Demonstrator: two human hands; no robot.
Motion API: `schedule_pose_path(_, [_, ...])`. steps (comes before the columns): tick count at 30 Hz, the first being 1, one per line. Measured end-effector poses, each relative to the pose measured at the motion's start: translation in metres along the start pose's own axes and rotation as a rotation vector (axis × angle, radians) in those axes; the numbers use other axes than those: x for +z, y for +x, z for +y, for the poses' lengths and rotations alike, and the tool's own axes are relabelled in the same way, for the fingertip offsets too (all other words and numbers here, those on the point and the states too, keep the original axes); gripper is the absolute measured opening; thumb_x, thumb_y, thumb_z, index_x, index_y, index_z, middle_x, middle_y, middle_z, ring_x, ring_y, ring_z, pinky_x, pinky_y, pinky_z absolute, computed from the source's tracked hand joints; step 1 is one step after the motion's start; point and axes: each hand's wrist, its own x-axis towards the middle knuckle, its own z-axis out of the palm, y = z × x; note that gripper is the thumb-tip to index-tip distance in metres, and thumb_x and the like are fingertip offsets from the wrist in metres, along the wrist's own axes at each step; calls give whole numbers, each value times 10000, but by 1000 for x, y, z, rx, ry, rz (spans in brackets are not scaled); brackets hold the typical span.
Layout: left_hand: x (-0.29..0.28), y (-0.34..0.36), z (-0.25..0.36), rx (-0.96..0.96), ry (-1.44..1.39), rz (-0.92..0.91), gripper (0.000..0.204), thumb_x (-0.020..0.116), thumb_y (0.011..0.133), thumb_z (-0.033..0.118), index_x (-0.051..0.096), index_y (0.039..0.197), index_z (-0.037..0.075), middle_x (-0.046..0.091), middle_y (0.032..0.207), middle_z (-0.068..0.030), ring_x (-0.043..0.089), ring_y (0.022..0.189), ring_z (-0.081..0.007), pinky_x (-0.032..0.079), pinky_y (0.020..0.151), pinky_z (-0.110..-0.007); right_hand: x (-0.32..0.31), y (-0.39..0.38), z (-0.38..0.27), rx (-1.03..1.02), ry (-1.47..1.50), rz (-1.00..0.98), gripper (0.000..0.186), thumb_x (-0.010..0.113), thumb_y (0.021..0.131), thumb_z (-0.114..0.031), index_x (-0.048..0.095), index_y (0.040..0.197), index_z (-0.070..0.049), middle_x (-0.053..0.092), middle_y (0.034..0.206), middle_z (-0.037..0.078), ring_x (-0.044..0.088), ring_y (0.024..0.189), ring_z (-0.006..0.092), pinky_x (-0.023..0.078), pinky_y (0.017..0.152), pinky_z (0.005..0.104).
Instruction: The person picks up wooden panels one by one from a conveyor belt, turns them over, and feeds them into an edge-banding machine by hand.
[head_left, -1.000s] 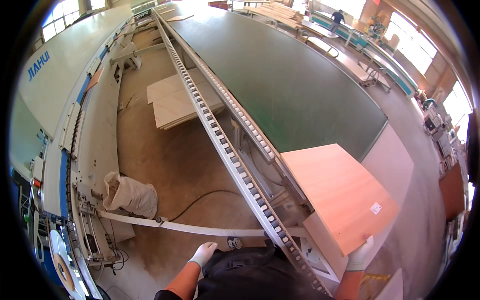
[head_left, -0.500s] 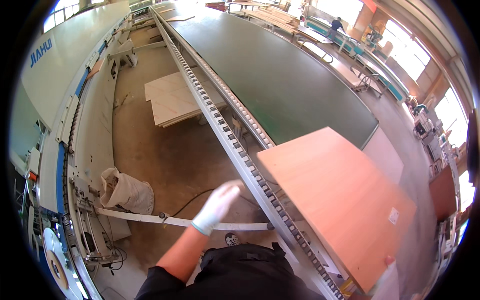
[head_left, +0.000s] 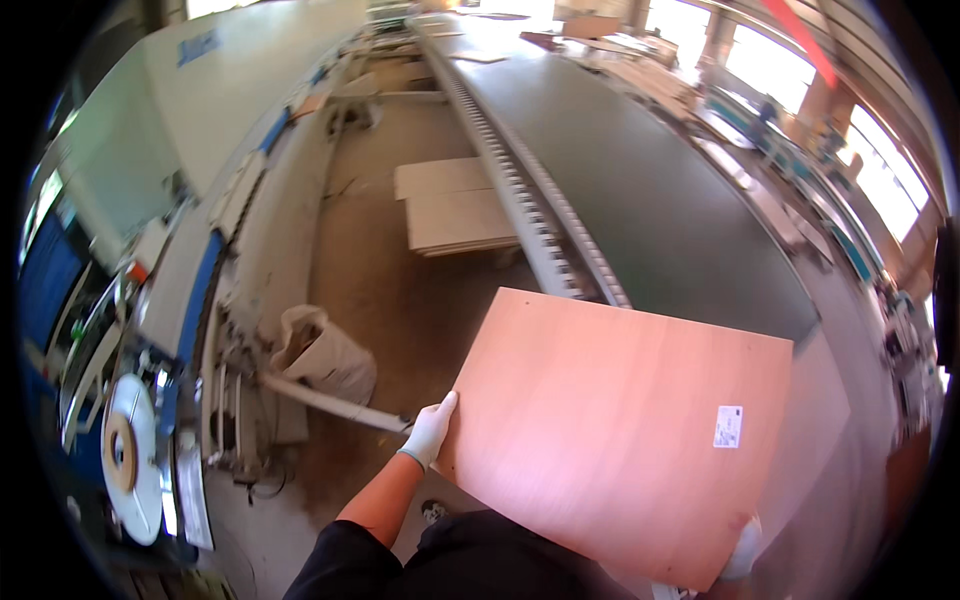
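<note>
Left hand, in a white glove, is closed on the near-left edge of the wooden panel, thumb on the top face. Right hand, also gloved, is mostly hidden under the panel's near-right corner; it appears to support that corner, but its grip cannot be told.

The panel is held level in front of the person, near and right of centre, its far edge over the roller rail. It is a large flat rectangle with a smooth reddish-brown veneer face and a small white label near its right edge.

Judgement: stiff, thin sheet, moderately heavy, awkward for its span; the smooth face would slip, so opposite edges are the sound places to hold. Corners and veneer likely to chip on impact.

Beyond it runs a long dark green belt table. On the dusty floor, far left, lies a stack of pale boards; nearer left, a crumpled sack beside grey-and-blue machinery.
</note>
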Motion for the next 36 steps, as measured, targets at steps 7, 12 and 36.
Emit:
schedule_pose_path(7, [-142,-75,-61,64,-17,510,624,452,979,496,670,985,-88,686,877,-122,607,785,-179,481,750,-335,159,89,40,123,-109,-329,506,597,926,-343,507,1235,47,616,1145,143,633,990,236,536,833,358])
schedule_pose_path(12, [-252,-158,-171,76,-469,852,614,427,995,456,624,1128,-109,672,1076,-146,613,965,-219,456,883,-353,215,136,150,321,-245,-683,396,502,952,-220,516,1251,40,613,1173,103,594,1095,202,473,957,347])
schedule_pose_path(36, [-409,-329,-191,21,224,1331,428,489,924,336,653,1099,-18,663,1094,-226,628,1035,-356,476,882,-399,390,38,337,654,-358,-822,396,389,923,-146,507,1276,-13,561,1258,155,552,1156,323,443,1000,474])
